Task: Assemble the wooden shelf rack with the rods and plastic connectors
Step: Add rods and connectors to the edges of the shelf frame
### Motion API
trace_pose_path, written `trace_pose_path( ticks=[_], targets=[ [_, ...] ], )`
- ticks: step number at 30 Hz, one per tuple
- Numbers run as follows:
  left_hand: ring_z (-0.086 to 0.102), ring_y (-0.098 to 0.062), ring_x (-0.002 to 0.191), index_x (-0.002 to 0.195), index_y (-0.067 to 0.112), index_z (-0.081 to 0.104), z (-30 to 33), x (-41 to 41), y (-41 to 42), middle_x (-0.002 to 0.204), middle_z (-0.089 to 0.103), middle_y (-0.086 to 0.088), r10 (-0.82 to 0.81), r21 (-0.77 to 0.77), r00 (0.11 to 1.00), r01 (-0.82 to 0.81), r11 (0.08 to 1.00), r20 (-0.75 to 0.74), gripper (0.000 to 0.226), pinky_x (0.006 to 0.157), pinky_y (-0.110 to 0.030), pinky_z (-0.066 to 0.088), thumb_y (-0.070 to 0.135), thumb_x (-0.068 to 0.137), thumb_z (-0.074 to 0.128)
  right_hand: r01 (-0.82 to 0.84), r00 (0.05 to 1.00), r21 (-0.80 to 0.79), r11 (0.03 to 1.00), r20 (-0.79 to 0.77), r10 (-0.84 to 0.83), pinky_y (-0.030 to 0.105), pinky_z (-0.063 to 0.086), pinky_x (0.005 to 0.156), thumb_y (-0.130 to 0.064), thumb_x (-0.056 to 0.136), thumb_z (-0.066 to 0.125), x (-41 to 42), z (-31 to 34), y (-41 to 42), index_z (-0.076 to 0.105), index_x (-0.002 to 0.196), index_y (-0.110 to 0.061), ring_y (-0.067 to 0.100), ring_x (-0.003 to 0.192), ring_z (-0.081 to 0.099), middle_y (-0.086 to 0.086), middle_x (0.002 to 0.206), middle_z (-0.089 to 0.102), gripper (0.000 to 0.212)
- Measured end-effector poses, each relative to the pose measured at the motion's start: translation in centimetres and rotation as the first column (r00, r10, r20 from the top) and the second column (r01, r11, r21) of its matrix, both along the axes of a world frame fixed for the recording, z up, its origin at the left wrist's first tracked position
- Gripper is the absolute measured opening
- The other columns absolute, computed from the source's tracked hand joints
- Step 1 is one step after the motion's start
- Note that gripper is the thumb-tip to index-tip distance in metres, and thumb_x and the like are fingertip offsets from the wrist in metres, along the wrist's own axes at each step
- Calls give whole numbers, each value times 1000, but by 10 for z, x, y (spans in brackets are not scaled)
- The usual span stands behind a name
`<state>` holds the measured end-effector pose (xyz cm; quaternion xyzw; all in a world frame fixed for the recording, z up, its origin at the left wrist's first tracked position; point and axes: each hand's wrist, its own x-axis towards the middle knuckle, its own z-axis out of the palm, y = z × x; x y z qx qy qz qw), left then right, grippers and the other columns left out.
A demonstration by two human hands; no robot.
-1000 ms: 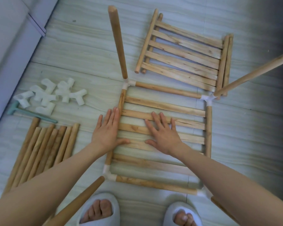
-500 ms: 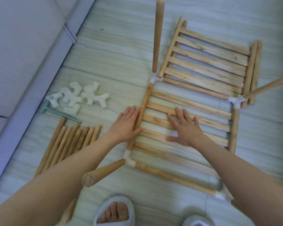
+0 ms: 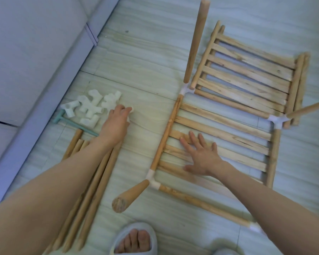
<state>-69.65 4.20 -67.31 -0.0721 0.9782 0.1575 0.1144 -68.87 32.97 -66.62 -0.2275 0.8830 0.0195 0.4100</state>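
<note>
The part-built shelf frame [image 3: 228, 133] lies on the floor, its slats ringed by rods joined with white corner connectors [image 3: 185, 90]. Upright rods rise from the corners: a far one [image 3: 195, 43], a near one [image 3: 131, 194] and a right one [image 3: 309, 107]. My right hand [image 3: 201, 157] rests flat on the slats with its fingers spread. My left hand [image 3: 116, 122] is at the right edge of the pile of loose white connectors [image 3: 90, 105], fingers curled round one connector [image 3: 130, 109] that is mostly hidden by them.
A bundle of loose rods [image 3: 92, 196] lies under my left forearm. A teal T-shaped tool [image 3: 72, 124] sits beside the connector pile. A second slatted panel [image 3: 247, 74] lies beyond the frame. A sofa base [image 3: 26, 52] borders the left. My slippered foot [image 3: 134, 238] is at the bottom.
My left hand left the frame's left rod and reached left to the connector pile, closing on one connector. The view swung left. My right hand stays on the slats.
</note>
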Motion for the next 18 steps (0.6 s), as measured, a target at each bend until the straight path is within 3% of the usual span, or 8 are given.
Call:
trace_pose_path(
  ticks=[3, 8, 12, 15, 18],
  targets=[
    [50, -37, 111, 137, 6, 39, 0, 3, 9, 135, 35, -19, 38, 96, 999, -40, 995, 25, 51, 91, -39, 41, 6, 89, 56, 9, 1000, 0, 1000, 13, -9, 60, 2, 112, -49, 92, 49, -1, 6, -1, -18, 145, -37, 27, 143, -20, -2, 152, -31, 87],
    [48, -33, 116, 130, 2, 47, 13, 12, 19, 131, 42, -17, 225, 225, 971, -237, 945, 80, 47, 98, -32, 34, 14, 88, 63, 130, 990, -69, 989, 58, -126, 50, 8, 117, -43, 97, 41, 5, 31, -4, -5, 150, -27, 24, 145, -12, 3, 155, -24, 72],
    [50, -28, 110, 122, 5, 54, 54, 26, 25, 126, 46, -15, 373, 373, 926, -330, 867, -49, 37, 93, -28, 36, 8, 86, 61, 178, 984, -200, 964, 66, -168, 36, 23, 114, -40, 98, 40, 16, 74, -9, 22, 149, -17, 23, 143, 18, 5, 159, 4, 58],
    [55, -25, 102, 112, 13, 58, 97, 49, 30, 123, 49, -11, 466, 573, 878, -329, 751, -107, 28, 87, -30, 46, 7, 85, 61, 220, 975, -292, 931, 41, -218, 28, 32, 103, -39, 99, 40, 24, 121, -13, 40, 140, -14, 23, 131, 40, 7, 146, 41, 49],
    [62, -21, 89, 106, 15, 57, 144, 80, 36, 112, 60, -10, 569, 810, 819, -287, 512, -70, 27, 69, -17, 50, 1, 84, 63, 279, 957, -408, 869, 39, -289, 26, 38, 93, -34, 98, 44, 38, 172, -23, 54, 129, -12, 23, 119, 52, 7, 129, 57, 39]
  ],
)
